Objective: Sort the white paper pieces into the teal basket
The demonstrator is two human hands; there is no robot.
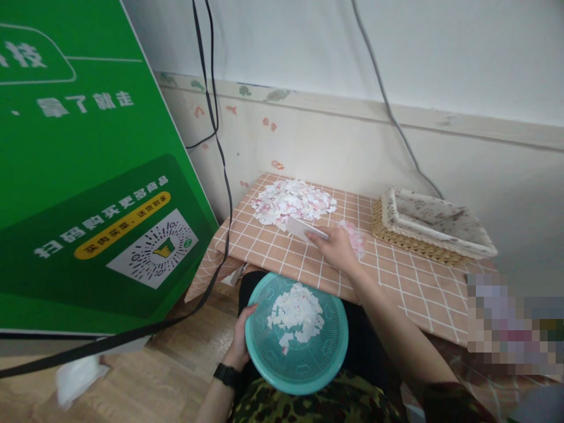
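Observation:
My left hand grips the left rim of a round teal plastic colander, which rests at my lap below the table edge. White paper scraps lie inside it. Over the table, my right hand is closed on a flat white card, whose far end meets the front of a big pile of white and pinkish paper scraps. A smaller patch of pink scraps sits just behind and right of that hand.
A wicker basket with a patterned cloth lining stands on the right of the checked tablecloth. At left rises a green sign. Black cables hang in front of it. White plastic lies on the wooden floor.

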